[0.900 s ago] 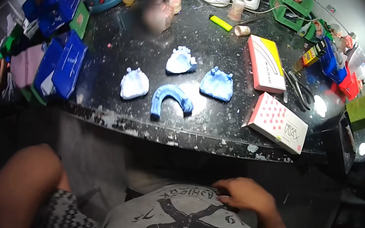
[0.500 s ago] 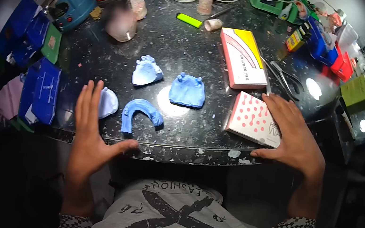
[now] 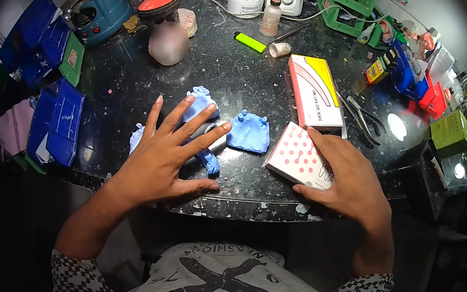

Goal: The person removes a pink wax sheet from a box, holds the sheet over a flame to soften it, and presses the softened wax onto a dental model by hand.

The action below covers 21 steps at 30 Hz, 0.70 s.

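My left hand (image 3: 168, 151) hovers with fingers spread over the blue pieces on the dark speckled worktop (image 3: 244, 80). It covers most of a curved blue arch piece (image 3: 209, 162) and a pale blue cast (image 3: 137, 135) at its left. Another blue cast (image 3: 196, 100) peeks out past my fingertips, and a blue cast (image 3: 250, 131) lies just right of them. My right hand (image 3: 346, 176) rests on the near side of a white box with red dots (image 3: 294, 155), fingers laid over its edge.
A second flat box, white, yellow and red (image 3: 314, 91), lies behind the dotted one, with pliers (image 3: 363, 115) to its right. Blue packets (image 3: 54, 120) stack at the left. At the back stand a blue machine (image 3: 99, 11), a white bowl (image 3: 245, 0) and green bins (image 3: 344, 4).
Both hands came up from my lap onto the worktop. The left hand then slid forward and right over the blue pieces, and the right hand settled on the dotted box.
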{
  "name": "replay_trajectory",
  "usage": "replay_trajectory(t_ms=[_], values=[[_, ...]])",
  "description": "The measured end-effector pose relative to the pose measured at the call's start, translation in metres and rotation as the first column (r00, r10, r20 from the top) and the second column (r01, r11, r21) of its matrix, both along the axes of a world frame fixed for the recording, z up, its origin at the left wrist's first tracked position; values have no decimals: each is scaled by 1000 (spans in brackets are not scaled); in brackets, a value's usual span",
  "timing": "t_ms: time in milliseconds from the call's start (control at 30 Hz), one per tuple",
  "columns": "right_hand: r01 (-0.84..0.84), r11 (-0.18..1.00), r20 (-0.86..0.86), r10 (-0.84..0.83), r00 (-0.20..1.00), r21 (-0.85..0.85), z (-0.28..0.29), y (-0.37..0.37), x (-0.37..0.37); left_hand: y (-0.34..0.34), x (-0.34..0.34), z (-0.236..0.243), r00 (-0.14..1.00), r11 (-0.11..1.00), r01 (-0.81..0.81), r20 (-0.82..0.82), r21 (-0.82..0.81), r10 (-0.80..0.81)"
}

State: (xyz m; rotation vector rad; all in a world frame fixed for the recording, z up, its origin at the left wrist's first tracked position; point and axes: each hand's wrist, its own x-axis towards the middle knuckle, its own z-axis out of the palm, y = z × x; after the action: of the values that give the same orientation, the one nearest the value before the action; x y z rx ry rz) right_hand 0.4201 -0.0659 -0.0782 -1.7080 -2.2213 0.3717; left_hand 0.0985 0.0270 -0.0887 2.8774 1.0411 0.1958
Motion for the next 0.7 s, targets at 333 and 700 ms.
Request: replay_trajectory(t_ms=[333,700], values=[[-68,994,-38,71,997,86,-11,13,-51,29,-26,1,998,997,47,35,-64,-45],[310,845,190,-423,886,436,-6,59,-22,52,-53,2,995,1000,14,101,5,-15]])
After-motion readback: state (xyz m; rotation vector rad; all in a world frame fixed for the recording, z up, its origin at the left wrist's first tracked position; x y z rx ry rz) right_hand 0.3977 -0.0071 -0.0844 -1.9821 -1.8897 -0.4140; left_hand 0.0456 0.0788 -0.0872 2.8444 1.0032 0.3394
